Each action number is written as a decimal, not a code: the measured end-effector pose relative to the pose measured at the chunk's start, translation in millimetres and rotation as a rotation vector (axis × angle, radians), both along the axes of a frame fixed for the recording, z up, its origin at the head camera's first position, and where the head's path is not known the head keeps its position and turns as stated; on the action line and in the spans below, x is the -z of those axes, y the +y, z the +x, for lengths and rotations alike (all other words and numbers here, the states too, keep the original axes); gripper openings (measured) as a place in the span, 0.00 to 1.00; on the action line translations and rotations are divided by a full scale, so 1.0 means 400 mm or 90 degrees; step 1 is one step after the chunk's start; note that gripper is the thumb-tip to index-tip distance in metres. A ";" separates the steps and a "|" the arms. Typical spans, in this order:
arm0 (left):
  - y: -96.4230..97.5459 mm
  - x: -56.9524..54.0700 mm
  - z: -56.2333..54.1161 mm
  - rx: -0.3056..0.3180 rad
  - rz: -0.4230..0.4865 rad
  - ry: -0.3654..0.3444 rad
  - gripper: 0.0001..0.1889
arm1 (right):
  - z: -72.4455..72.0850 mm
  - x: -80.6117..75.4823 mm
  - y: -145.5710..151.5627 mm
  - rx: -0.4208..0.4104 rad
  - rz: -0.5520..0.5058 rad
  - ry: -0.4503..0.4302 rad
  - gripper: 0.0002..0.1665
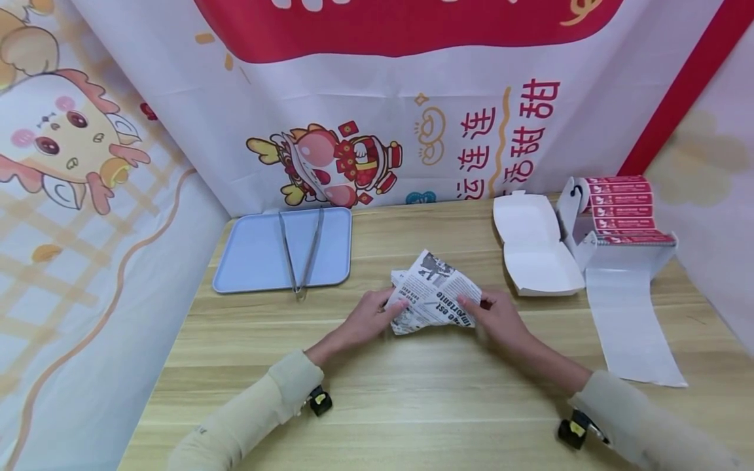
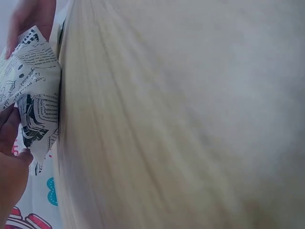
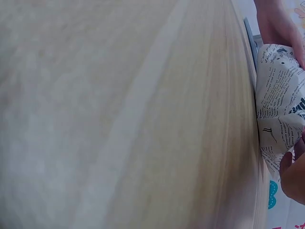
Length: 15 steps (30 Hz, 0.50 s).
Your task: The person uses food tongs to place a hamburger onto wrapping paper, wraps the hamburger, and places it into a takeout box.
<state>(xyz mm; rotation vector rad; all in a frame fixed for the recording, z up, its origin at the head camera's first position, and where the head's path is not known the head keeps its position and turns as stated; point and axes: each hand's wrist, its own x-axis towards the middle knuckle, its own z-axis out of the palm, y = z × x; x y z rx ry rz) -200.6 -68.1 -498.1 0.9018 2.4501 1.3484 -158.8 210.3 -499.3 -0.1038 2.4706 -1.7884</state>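
Observation:
A folded piece of newsprint-patterned wrapping paper (image 1: 434, 294) is held between both hands over the middle of the wooden table. My left hand (image 1: 372, 315) grips its left side, thumb on top and fingers beneath. On the opposite side my right hand (image 1: 499, 318) pinches the paper's edge, thumb on the upper face. The left wrist view shows the paper (image 2: 35, 81) bulging and creased, with the left hand (image 2: 12, 157) curled at its edge. Bulging paper (image 3: 281, 95) also appears in the right wrist view, beside the right hand (image 3: 294, 174). What the paper wraps, if anything, is hidden.
A blue tray (image 1: 253, 255) with metal tongs (image 1: 302, 261) lying on it stands at the back left. At the back right are an opened white takeaway box (image 1: 538, 252) and a label dispenser (image 1: 624, 216), its backing strip (image 1: 639, 333) trailing forward. A printed curtain (image 1: 377, 98) hangs behind.

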 end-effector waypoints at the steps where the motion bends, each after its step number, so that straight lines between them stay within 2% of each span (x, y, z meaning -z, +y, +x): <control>1: 0.001 0.000 -0.001 -0.006 0.002 -0.001 0.17 | 0.000 0.000 -0.001 0.002 0.002 0.001 0.20; 6: 0.008 0.000 0.003 -0.039 0.033 0.000 0.16 | 0.001 -0.003 -0.009 0.019 0.003 0.010 0.21; 12: 0.020 0.001 0.013 -0.099 0.065 0.011 0.07 | -0.007 -0.001 -0.014 0.036 -0.018 0.031 0.18; 15: 0.023 0.000 0.014 -0.111 0.088 0.002 0.10 | -0.011 -0.002 -0.015 0.045 -0.025 0.022 0.18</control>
